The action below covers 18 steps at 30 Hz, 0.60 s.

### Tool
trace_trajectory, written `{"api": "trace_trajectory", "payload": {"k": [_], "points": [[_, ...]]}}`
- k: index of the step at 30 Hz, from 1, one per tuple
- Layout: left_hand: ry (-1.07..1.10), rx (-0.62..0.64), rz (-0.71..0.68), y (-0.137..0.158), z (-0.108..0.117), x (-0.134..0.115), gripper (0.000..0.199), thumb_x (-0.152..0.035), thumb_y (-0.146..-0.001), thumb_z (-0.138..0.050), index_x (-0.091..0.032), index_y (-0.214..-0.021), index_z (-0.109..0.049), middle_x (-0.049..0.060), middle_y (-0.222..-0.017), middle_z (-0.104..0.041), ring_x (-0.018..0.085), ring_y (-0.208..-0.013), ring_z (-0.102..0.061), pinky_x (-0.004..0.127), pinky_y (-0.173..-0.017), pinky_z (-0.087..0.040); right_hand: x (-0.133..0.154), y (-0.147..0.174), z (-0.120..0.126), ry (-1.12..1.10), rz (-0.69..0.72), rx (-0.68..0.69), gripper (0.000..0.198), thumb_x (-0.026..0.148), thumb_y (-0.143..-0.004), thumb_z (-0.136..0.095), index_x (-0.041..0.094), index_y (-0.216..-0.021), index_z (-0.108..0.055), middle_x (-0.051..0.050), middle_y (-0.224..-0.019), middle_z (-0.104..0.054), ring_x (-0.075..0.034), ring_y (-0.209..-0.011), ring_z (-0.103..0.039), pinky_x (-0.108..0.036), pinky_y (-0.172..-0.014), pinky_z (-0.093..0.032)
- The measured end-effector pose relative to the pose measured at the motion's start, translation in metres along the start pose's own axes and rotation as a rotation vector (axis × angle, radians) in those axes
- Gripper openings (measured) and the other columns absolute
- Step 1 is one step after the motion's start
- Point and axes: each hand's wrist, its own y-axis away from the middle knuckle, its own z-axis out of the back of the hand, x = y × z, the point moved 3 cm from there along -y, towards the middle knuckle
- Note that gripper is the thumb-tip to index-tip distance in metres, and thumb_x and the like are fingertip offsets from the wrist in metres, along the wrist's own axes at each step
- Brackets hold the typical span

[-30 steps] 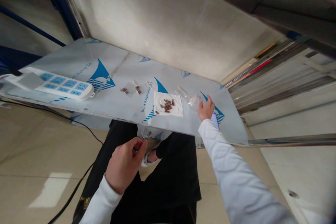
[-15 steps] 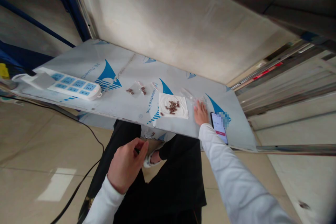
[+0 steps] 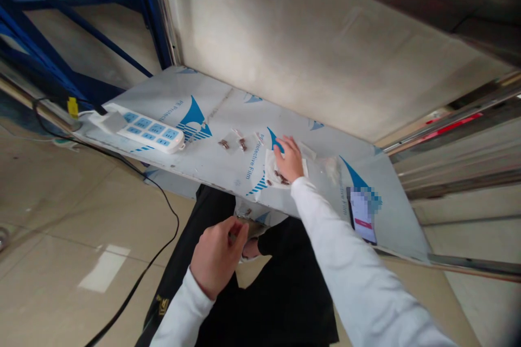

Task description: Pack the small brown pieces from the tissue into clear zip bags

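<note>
My right hand (image 3: 290,160) is over a white cloth-like sheet (image 3: 302,167), its fingers stretched out and thumb apart, with nothing visible in it. Small brown elongated pieces (image 3: 280,178) lie on the sheet, partly hidden by this hand. My left hand (image 3: 218,256) hovers above my lap, fingers curled and thumb against the index finger; whatever might be between them is hidden. Left of the sheet are two small groups of similar pieces, one group (image 3: 223,144) and another group (image 3: 242,144) beside clear plastic. Crumpled clear plastic (image 3: 331,169) lies to the right of the sheet.
A white power strip (image 3: 152,133) with blue sockets lies on the left of the film-covered metal shelf (image 3: 211,168). A lit phone (image 3: 361,217) rests near the right front edge. Blue frame bars (image 3: 148,11) stand at left; a black cable (image 3: 169,209) hangs below.
My right hand has moved left from the clear plastic near the phone to above the white sheet with the brown pieces. The camera view has shifted; my left hand keeps its curled pose.
</note>
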Motion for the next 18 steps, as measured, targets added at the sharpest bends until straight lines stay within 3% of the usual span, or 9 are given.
{"api": "trace_trajectory", "payload": {"k": [4,8,13,15,18], "points": [[0.024,-0.025,0.008,0.005,0.007,0.002,0.027,-0.038,-0.088,-0.047,-0.022,-0.074,-0.063,0.001,-0.070,-0.068,0.012,-0.055,-0.056,0.022,-0.052,-0.033,0.040,-0.043,-0.056,-0.016,-0.134,0.094,0.026,0.027,-0.086,-0.054,0.020,-0.109,-0.065,-0.015,-0.134,-0.053,-0.032,-0.134,-0.036,-0.056,-0.108,-0.027],[0.065,-0.070,0.003,0.007,0.013,0.009,0.029,-0.039,-0.089,-0.046,-0.021,-0.074,-0.062,0.001,-0.069,-0.067,0.012,-0.053,-0.054,0.022,-0.052,-0.034,0.044,-0.064,-0.072,-0.012,-0.239,0.087,0.016,0.021,-0.084,-0.054,0.017,-0.090,-0.068,-0.020,-0.113,-0.063,-0.035,-0.125,-0.045,-0.060,-0.100,-0.032],[0.106,-0.139,0.001,0.002,0.017,0.015,0.028,-0.039,-0.088,-0.048,-0.020,-0.073,-0.062,0.000,-0.068,-0.067,0.012,-0.052,-0.053,0.023,-0.051,-0.036,0.051,-0.063,-0.045,-0.088,-0.259,0.062,0.012,0.022,-0.083,-0.054,0.018,-0.084,-0.066,-0.015,-0.093,-0.070,-0.027,-0.099,-0.063,-0.043,-0.087,-0.047],[0.191,-0.217,-0.036,-0.002,0.019,0.010,0.026,-0.039,-0.089,-0.049,-0.019,-0.080,-0.063,0.001,-0.071,-0.068,0.013,-0.056,-0.057,0.023,-0.055,-0.041,0.062,-0.042,-0.022,-0.142,-0.227,0.039,0.013,0.026,-0.084,-0.053,0.019,-0.087,-0.064,-0.011,-0.091,-0.071,-0.024,-0.088,-0.065,-0.037,-0.081,-0.050],[0.423,-0.336,-0.107,-0.006,0.021,-0.003,0.025,-0.038,-0.088,-0.053,-0.018,-0.096,-0.064,0.005,-0.088,-0.072,0.015,-0.076,-0.066,0.024,-0.071,-0.050,0.086,0.020,0.018,-0.266,-0.134,-0.034,0.014,0.032,-0.087,-0.050,0.022,-0.089,-0.061,-0.008,-0.088,-0.071,-0.021,-0.080,-0.066,-0.034,-0.075,-0.051]]}}
